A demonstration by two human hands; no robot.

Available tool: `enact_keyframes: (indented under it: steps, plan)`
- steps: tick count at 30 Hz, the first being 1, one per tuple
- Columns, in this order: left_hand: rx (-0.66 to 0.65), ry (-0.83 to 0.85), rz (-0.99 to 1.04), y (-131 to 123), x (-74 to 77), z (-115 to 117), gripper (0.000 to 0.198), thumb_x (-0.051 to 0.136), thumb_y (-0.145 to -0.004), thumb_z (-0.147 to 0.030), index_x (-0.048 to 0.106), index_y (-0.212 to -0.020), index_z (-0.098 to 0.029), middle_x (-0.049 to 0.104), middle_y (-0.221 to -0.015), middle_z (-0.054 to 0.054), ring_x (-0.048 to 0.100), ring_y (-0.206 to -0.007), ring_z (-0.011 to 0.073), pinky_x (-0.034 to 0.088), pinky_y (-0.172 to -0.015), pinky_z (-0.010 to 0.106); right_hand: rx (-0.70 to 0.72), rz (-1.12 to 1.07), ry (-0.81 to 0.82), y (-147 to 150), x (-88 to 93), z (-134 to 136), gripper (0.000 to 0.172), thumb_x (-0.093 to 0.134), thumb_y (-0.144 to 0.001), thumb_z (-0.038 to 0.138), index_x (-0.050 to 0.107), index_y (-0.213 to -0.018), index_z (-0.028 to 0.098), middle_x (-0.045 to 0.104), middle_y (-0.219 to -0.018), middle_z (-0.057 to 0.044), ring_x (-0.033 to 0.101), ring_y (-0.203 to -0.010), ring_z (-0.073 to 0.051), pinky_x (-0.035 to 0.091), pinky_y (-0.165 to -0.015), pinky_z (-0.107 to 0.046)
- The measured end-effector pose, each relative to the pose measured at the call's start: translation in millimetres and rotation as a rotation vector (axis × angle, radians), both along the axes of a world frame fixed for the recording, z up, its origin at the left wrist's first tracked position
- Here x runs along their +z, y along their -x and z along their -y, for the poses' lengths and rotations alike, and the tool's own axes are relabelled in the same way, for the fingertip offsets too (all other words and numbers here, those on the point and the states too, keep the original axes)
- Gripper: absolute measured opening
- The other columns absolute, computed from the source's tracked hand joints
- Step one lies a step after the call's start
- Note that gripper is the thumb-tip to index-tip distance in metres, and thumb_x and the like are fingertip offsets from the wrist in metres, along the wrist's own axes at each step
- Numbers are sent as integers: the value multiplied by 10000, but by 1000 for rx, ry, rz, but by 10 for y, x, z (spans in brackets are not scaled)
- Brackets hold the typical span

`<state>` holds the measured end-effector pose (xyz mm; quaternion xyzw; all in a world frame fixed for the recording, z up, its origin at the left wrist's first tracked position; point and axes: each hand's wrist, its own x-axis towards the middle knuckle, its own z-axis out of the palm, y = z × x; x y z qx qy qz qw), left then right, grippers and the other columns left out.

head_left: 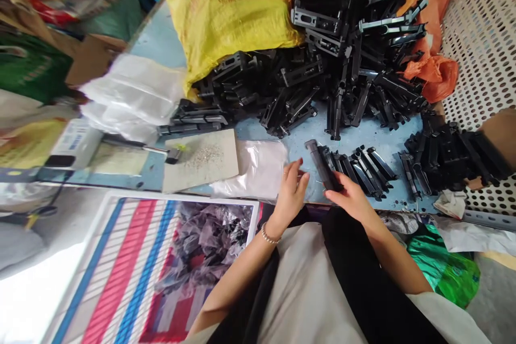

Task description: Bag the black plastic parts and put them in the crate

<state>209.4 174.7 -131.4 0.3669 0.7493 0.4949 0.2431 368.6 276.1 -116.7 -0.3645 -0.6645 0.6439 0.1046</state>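
Observation:
My right hand (345,193) grips the lower end of a black plastic part (319,164), which tilts up and to the left above the blue table (298,142). To its left, my left hand (292,188) is held with fingers apart and nothing in it, beside a stack of clear plastic bags (262,169). A row of similar black parts (368,172) lies just right of the held one. Behind them spreads a large heap of black parts (298,72).
A yellow sack (234,5) and an orange sack (433,27) flank the heap. Cardboard (205,158) lies at left. Below it, a striped bag in a white frame (141,193) holds wrapped pieces (205,236). A perforated white basket (479,27) stands at right.

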Motion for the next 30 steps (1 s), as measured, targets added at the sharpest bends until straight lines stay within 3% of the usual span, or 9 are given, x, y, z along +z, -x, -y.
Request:
enact_keyframes:
  steps: [3, 5, 8, 13, 18, 22, 25, 28, 30]
  plan:
    - [-155, 353, -456, 99, -101, 254, 356, 561, -937, -466, 660, -1025, -135, 625, -1114, 154, 606, -1051, 276, 560, -956, 472, -140, -142, 218, -93, -10, -124, 611, 764, -810, 451, 558, -1312, 169, 671, -1211, -117, 706, -948, -220, 552, -899, -384]
    - [-200, 483, -531, 165, -156, 313, 261, 550, -946, -362, 669, -929, -130, 639, -1079, 162, 598, -1046, 298, 540, -938, 477, -172, -236, 319, -94, 16, -138, 587, 798, -777, 454, 580, -1242, 170, 685, -1166, -113, 712, -893, -213, 551, -853, -367]
    - [-79, 367, -176, 314, -188, 264, 222, 493, -954, -241, 671, -860, -148, 665, -993, 100, 598, -950, 191, 492, -898, 331, -188, -324, 427, -35, 69, -86, 549, 834, -727, 451, 610, -1137, 164, 695, -1119, -113, 711, -862, -216, 529, -756, -317]
    - [107, -1, 693, 467, -137, 131, 377, 807, -711, -487, 693, -822, -144, 598, -752, -8, 477, -694, 67, 364, -685, 203, -71, -382, 644, 43, 110, 17, 509, 815, -739, 454, 658, -1130, 167, 666, -1234, -127, 697, -850, -184, 478, -704, -261]
    - [76, -161, 831, 347, -95, 49, 467, 973, -494, -404, 617, -619, -130, 540, -731, -25, 495, -728, 54, 392, -719, 182, 79, -415, 824, 206, 84, 61, 476, 814, -747, 438, 673, -1092, 143, 704, -900, -92, 682, -826, -174, 467, -717, -240]
    - [98, -205, 938, 380, -23, 53, 474, 950, -528, -356, 542, -644, -144, 510, -730, -40, 482, -663, 40, 397, -650, 171, -37, -458, 794, 231, 67, -53, 443, 845, -703, 416, 704, -1020, 142, 681, -912, -75, 673, -823, -174, 464, -686, -238]
    - [161, -288, 703, 438, 51, 81, 360, 845, -661, -293, 511, -709, -168, 566, -825, -15, 534, -732, 59, 423, -646, 160, -157, -463, 740, 130, 46, -169, 425, 836, -706, 413, 714, -1021, 157, 676, -949, -82, 670, -844, -189, 469, -682, -252]
    - [45, -179, 88, 428, 111, 63, 28, 617, -823, -158, 637, -816, -177, 638, -1128, 62, 593, -901, 95, 508, -807, 222, -155, -469, 698, 25, 46, -221, 408, 812, -734, 416, 721, -1044, 167, 680, -985, -90, 667, -859, -199, 483, -711, -276]
    - [-105, -18, -205, 395, 146, 17, 300, 467, -844, -65, 729, -917, -192, 650, -1212, 83, 622, -977, 128, 535, -932, 297, -128, -484, 668, -37, 73, -221, 394, 805, -746, 414, 728, -1048, 173, 684, -977, -86, 666, -861, -198, 486, -725, -278]
